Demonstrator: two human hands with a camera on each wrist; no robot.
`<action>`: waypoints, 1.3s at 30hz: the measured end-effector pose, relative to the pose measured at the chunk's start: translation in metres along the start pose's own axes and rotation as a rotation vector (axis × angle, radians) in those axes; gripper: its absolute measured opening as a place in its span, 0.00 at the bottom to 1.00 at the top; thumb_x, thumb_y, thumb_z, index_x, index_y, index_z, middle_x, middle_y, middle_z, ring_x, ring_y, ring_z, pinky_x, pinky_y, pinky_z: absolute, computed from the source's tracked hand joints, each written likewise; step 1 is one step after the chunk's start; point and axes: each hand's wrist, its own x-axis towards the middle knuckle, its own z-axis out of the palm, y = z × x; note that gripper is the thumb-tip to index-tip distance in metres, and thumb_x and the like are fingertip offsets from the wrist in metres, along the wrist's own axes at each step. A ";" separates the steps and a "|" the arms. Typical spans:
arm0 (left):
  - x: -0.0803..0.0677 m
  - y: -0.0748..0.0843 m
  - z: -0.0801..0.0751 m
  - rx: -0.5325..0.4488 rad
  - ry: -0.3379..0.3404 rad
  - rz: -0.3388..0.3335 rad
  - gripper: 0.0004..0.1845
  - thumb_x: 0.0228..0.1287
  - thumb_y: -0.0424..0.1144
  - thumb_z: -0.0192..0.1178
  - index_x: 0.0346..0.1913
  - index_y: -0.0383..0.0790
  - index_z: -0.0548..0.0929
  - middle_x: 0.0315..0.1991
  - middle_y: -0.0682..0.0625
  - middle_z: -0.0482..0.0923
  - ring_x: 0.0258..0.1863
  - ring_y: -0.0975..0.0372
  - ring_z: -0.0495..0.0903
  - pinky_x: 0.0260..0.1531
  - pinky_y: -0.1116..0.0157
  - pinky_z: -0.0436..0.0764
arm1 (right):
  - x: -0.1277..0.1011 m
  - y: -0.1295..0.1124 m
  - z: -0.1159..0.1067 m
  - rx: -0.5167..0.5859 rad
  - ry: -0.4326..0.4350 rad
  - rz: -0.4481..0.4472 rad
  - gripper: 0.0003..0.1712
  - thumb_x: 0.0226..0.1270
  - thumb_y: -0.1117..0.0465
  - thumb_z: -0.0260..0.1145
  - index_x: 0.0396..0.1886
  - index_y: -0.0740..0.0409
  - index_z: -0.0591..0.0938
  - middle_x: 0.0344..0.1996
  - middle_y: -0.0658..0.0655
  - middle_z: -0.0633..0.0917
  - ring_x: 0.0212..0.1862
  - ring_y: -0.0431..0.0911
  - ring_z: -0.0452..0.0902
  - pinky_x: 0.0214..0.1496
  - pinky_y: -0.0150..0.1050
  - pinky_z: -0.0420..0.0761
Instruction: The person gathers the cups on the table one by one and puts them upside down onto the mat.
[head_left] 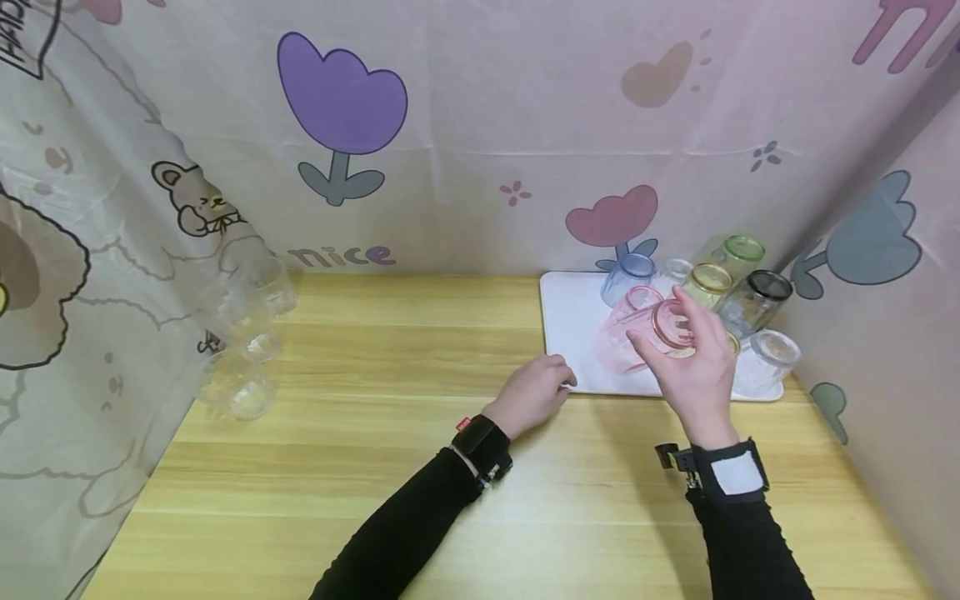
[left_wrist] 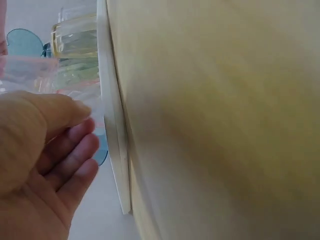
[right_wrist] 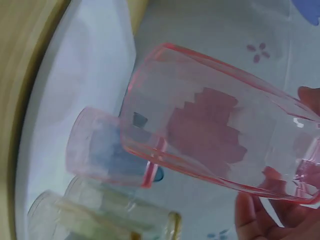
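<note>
The pink glass (head_left: 647, 329) is tipped on its side above the white tray (head_left: 573, 333), the right hand (head_left: 693, 367) curling its fingers (head_left: 678, 312) round its base, apparently to lift it clear of the other glasses; it looks empty. The left hand (head_left: 531, 393) rests relaxed, holding nothing, at the tray's near edge on the counter (head_left: 420, 467), perhaps steadying it. The blue (head_left: 628, 277), green (head_left: 738, 254) and black (head_left: 757, 300) glasses on the tray look empty too

Pink tinted glass (head_left: 645, 333), transparent, tipped on its side, lifted above white tray (head_left: 570, 333)
</note>
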 end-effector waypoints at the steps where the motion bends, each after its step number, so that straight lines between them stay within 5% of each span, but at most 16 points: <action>1: 0.001 0.001 0.000 0.015 -0.013 0.006 0.09 0.71 0.33 0.64 0.48 0.46 0.91 0.46 0.55 0.85 0.51 0.62 0.82 0.52 0.70 0.81 | 0.000 0.003 -0.001 -0.013 -0.015 0.022 0.45 0.48 0.62 0.86 0.70 0.55 0.80 0.52 0.66 0.85 0.56 0.60 0.78 0.57 0.36 0.68; 7: 0.005 0.003 0.002 0.082 -0.025 0.045 0.09 0.73 0.33 0.63 0.45 0.47 0.92 0.44 0.56 0.86 0.48 0.62 0.85 0.48 0.70 0.84 | -0.001 0.020 -0.005 -0.103 -0.127 0.121 0.46 0.52 0.59 0.84 0.72 0.55 0.77 0.53 0.68 0.84 0.53 0.63 0.76 0.51 0.53 0.69; 17: 0.010 0.008 0.002 0.075 -0.046 -0.021 0.11 0.70 0.30 0.62 0.43 0.46 0.92 0.42 0.56 0.87 0.46 0.63 0.86 0.44 0.70 0.85 | 0.001 0.034 -0.006 -0.195 -0.266 0.216 0.46 0.58 0.53 0.80 0.76 0.54 0.72 0.56 0.68 0.82 0.61 0.67 0.72 0.62 0.64 0.67; 31: 0.010 0.010 0.007 0.053 -0.038 -0.061 0.09 0.68 0.30 0.64 0.42 0.46 0.92 0.42 0.56 0.86 0.46 0.62 0.85 0.41 0.69 0.85 | 0.002 0.043 0.001 -0.275 -0.312 0.193 0.47 0.60 0.52 0.79 0.77 0.59 0.70 0.57 0.74 0.79 0.58 0.71 0.73 0.53 0.67 0.72; 39: 0.008 0.009 0.007 0.039 -0.027 -0.058 0.09 0.67 0.32 0.63 0.43 0.46 0.91 0.44 0.55 0.85 0.48 0.61 0.84 0.42 0.69 0.85 | 0.001 0.044 0.005 -0.289 -0.316 0.232 0.49 0.61 0.51 0.79 0.78 0.58 0.68 0.63 0.76 0.74 0.62 0.73 0.71 0.55 0.70 0.72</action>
